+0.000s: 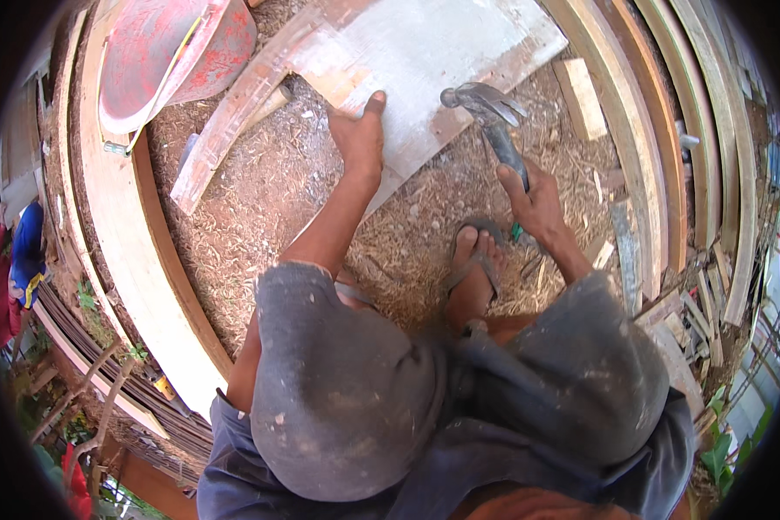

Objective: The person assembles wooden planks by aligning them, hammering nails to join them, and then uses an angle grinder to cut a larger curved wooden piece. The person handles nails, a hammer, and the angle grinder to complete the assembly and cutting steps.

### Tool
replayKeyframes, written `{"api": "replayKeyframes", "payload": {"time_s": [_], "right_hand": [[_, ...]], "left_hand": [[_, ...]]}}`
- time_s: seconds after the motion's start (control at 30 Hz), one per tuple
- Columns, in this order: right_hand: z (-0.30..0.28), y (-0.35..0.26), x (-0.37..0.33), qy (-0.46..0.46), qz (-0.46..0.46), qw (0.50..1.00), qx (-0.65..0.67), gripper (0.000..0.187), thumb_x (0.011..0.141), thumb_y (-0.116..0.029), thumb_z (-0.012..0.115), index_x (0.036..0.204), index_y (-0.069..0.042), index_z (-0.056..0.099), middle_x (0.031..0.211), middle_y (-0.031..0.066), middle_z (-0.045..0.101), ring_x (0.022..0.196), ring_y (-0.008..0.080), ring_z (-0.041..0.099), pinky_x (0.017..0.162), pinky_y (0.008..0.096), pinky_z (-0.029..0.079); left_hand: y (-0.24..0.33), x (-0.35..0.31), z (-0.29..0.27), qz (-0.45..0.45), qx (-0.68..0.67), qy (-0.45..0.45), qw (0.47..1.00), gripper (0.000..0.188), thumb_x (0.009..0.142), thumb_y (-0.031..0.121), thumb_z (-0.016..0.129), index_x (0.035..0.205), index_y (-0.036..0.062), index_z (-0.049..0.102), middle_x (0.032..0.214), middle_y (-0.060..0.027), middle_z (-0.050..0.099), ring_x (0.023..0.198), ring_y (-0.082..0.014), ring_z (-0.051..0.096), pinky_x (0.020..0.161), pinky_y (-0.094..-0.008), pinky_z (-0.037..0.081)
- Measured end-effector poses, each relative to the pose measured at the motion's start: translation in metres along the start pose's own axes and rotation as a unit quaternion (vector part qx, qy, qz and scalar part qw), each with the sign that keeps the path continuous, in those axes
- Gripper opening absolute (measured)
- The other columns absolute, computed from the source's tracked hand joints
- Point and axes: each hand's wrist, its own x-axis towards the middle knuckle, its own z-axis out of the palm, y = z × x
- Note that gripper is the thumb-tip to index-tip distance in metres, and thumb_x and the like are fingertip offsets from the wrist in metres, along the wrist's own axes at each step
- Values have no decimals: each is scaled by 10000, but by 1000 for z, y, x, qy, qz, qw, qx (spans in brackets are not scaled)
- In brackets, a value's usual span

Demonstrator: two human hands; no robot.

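My right hand (534, 201) is wrapped round the dark handle of a claw hammer (500, 143). Its metal head points away from me, with the claw toward the right. The head hangs over the right edge of a worn board panel (407, 74) smeared with grey-white. My left hand (360, 139) grips the near edge of that panel, thumb on top and the other fingers hidden underneath. A narrow wooden strip (234, 143) runs along the panel's left side and sticks out toward me.
A scuffed red-and-white bucket (221, 52) with a wire handle lies tipped at the far left. Long planks (139, 217) flank me on the left, and more timber (620, 95) on the right. A short wood block (581, 100) rests beside the panel. Wood shavings cover the ground around my sandalled feet (474, 269).
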Motion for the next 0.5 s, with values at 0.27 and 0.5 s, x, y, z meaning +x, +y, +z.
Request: {"api": "replayKeyframes", "payload": {"time_s": [0.27, 0.5], "right_hand": [[-71, -55, 1, 106, -274, 860, 416, 643, 906, -686, 526, 1038, -60, 588, 733, 51, 579, 650, 172, 572, 594, 324, 488], [1, 4, 1, -15, -37, 999, -27, 340, 941, -340, 627, 984, -4, 648, 673, 153, 610, 571, 267, 586, 557, 407, 464]], "left_hand": [[-4, 8, -11, -7, -23, 13, 1000, 567, 839, 30, 721, 1305, -93, 422, 1256, -224, 585, 1139, -277, 586, 1003, -364, 438], [-8, 2, -5, 29, 27, 3, 999, 554, 843, 21, 714, 1318, -72, 445, 1274, -200, 587, 1161, -279, 576, 1023, -362, 426]]}}
